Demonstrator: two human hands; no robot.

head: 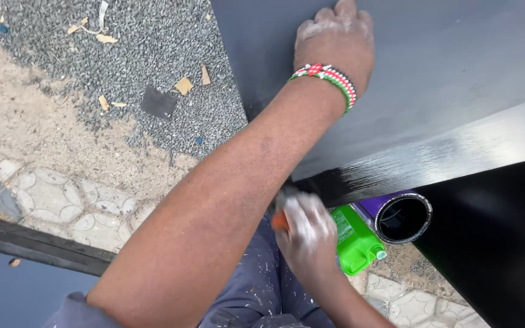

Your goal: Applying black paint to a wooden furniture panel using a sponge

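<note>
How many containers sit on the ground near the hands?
2: a green bottle lying by the right hand, and an open tin of black paint just right of it, under the black panel. Others may be hidden beneath.

Green bottle (355,238), wood chips (183,85) on gravel (153,42)

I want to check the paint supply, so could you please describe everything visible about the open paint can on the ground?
The paint can stands upright on the ground, lid off, its round metal rim ringing glossy black paint inside. The little of its outer wall that shows is purple. It sits partly tucked beneath the edge of the black painted panel, right beside a bright green plastic bottle lying on its side; whether they touch is unclear. Neither hand touches the can; the right hand is nearest.
</note>
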